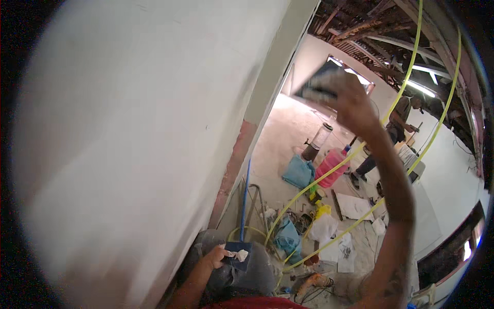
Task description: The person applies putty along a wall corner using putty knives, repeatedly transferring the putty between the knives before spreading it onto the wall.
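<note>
Low in front of me, my left hand [215, 256] is closed on a dark blue flat plate [234, 264]. A lump of white paste [241, 255] lies on that plate, close to the thumb. My right hand [355, 108] is raised high on the right, its fingers wrapped round a dark flat-bladed tool [311, 90]. Motion smears this tool, so its exact kind is unclear. It appears apart from the white wall [139, 129], which fills the left side and ends at a beige and pinkish edge strip [265, 72].
Yellow hoses [347, 234] loop down across the right side. A blue pole [246, 201] stands beside the wall's end. On the floor lie a pink water jug [331, 167], blue bags [298, 172], papers [346, 252] and an orange tool [314, 282]. Another person [399, 123] stands farther back.
</note>
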The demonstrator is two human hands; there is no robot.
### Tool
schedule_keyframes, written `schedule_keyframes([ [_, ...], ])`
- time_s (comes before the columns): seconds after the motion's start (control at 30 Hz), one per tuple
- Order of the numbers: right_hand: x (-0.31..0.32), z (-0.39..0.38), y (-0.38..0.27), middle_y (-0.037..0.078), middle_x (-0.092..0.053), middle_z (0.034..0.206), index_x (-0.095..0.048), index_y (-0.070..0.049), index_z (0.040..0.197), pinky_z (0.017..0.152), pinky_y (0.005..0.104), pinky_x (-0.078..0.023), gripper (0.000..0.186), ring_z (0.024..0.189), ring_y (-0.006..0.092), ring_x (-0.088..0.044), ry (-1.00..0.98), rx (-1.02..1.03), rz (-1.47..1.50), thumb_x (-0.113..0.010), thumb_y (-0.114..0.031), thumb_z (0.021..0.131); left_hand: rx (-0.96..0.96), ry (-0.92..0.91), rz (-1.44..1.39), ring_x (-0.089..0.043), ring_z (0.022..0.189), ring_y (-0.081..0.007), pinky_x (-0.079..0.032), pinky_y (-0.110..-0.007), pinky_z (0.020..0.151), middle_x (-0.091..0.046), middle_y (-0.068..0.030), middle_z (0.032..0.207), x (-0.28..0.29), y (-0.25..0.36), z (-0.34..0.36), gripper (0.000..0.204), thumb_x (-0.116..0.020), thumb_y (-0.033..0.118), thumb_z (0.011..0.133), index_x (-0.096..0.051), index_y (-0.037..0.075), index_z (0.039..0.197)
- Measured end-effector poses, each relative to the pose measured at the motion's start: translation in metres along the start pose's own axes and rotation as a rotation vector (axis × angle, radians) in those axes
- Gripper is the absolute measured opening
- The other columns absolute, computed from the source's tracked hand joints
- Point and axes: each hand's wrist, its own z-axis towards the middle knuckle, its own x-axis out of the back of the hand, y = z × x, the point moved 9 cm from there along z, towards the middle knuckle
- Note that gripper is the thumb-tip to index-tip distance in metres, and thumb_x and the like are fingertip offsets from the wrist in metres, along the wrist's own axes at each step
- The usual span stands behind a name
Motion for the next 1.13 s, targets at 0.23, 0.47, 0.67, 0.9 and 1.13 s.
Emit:
schedule_keyframes([
  [0.23,0.005,0.073,0.034,0.0,-0.052,0.105,-0.057,-0.025,0.102,0.089,0.0417,-0.035,0.035,0.102,0.0181,-0.048,0.129,0.327,-0.354,-0.058,-0.011,0.07,0.114,0.001,-0.34,-0.06,0.087,-0.0195,-0.049,-0.033,0.077,-0.062,-0.0085,0.098,-0.013,0.007,-0.004,0.036,-0.058,-0.004,0.072,-0.054,0.0,0.108],
  [0.47,-0.026,0.082,0.044,-0.001,-0.051,0.104,-0.057,-0.025,0.102,0.09,0.0403,-0.035,0.032,0.103,0.0176,-0.048,0.086,0.286,-0.407,-0.058,-0.015,0.071,-0.075,0.022,0.1,-0.06,0.084,-0.0191,-0.049,-0.034,0.076,-0.063,-0.0077,0.094,-0.014,0.035,-0.016,0.032,-0.059,-0.005,0.074,-0.056,0.0,0.105],
  [0.67,-0.028,0.08,0.045,-0.001,-0.051,0.105,-0.058,-0.025,0.103,0.09,0.0396,-0.035,0.034,0.104,0.0179,-0.048,0.113,0.29,-0.381,-0.058,-0.014,0.071,0.032,-0.084,-0.089,-0.055,0.095,-0.0224,-0.044,-0.033,0.083,-0.058,-0.0096,0.103,-0.01,0.001,0.005,0.055,-0.067,0.003,0.049,-0.058,0.006,0.103],
  [0.9,-0.034,0.085,0.046,-0.001,-0.051,0.105,-0.058,-0.025,0.104,0.092,0.0395,-0.033,0.033,0.104,0.0177,-0.048,0.105,0.297,-0.393,-0.057,-0.015,0.072,0.098,-0.029,-0.19,-0.058,0.084,-0.0144,-0.048,-0.029,0.073,-0.061,-0.0016,0.09,-0.006,-0.024,0.02,0.029,-0.055,0.003,0.072,-0.059,0.004,0.101],
  [1.13,-0.044,0.085,0.049,0.0,-0.051,0.107,-0.058,-0.025,0.106,0.094,0.0412,-0.033,0.039,0.106,0.0178,-0.047,0.09,0.278,-0.416,-0.06,-0.014,0.069,0.013,-0.046,-0.082,-0.059,0.085,-0.0177,-0.048,-0.033,0.077,-0.062,-0.007,0.095,-0.008,-0.008,0.013,0.033,-0.058,-0.002,0.074,-0.056,0.002,0.107],
])
